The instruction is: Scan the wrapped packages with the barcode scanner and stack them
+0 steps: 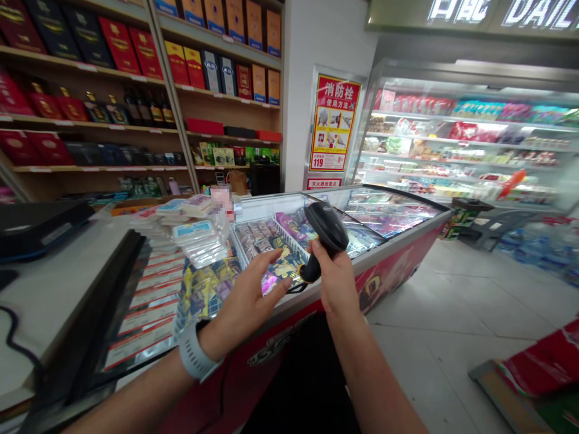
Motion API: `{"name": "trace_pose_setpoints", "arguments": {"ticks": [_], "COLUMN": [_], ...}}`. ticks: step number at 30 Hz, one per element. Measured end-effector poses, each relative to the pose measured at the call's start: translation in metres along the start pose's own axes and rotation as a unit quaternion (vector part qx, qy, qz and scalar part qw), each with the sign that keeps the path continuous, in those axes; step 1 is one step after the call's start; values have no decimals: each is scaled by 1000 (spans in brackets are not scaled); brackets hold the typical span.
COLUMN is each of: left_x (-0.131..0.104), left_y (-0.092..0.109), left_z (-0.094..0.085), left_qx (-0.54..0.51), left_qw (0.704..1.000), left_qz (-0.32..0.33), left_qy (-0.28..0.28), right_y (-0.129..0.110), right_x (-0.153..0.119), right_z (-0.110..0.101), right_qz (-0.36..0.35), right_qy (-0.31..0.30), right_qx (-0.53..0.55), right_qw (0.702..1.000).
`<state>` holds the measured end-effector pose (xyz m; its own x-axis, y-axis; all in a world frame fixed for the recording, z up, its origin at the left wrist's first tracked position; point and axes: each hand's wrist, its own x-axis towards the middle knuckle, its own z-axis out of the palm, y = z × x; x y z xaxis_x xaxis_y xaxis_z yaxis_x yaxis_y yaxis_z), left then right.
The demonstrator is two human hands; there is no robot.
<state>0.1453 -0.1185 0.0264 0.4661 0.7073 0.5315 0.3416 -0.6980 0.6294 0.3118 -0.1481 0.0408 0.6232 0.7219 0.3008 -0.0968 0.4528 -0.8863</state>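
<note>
Above the freezer (393, 274), the left hand (246, 298) would do best relaxed and clear of the scanner's head, while the right hand (335, 271) needs a firm, level hold. As for grip, the left is empty, fingers parted, just beside the handle's foot; the right wraps the handle of the black scanner (328, 224), over the freezer's near edge.

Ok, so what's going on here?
A person's right hand holds a black scanner over the near side of a freezer. The left hand, with a pale wristband below it, is open near the scanner's handle and appears to hold nothing. A pile of packs sits toward the freezer's left end.
</note>
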Motion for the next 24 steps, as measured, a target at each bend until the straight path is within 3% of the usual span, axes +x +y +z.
{"name": "trace_pose_setpoints", "arguments": {"ticks": [2, 5, 8, 13, 18, 21, 24], "left_x": [-12, -21, -28, -44, -53, -57, -64], "left_y": [16, 27, 29, 14, -16, -31, -47], "left_z": [15, 21, 12, -20, -74, -125, -188], "left_qx": [-23, -40, -37, -17, 35, 74, 214], "left_qw": [1000, 999, 999, 997, 991, 979, 942], "left_qz": [4, 0, -20, -80, -119, -182, -247], "left_qy": [8, -10, -24, -1, 50, 51, 76], "right_y": [-2, -6, -6, 3, 20, 35, 55], "right_x": [-13, -35, -59, -93, -100, -90, -72], "right_z": [8, 21, 36, 61, 80, 85, 87], "right_qz": [65, 152, 177, 163, 88, 2, -127], "right_qy": [-6, -30, -65, -185, -324, -394, -400], "right_qx": [81, 180, 225, 227, 52, -71, -185], "right_qw": [995, 971, 956, 942, 941, 917, 889]}}
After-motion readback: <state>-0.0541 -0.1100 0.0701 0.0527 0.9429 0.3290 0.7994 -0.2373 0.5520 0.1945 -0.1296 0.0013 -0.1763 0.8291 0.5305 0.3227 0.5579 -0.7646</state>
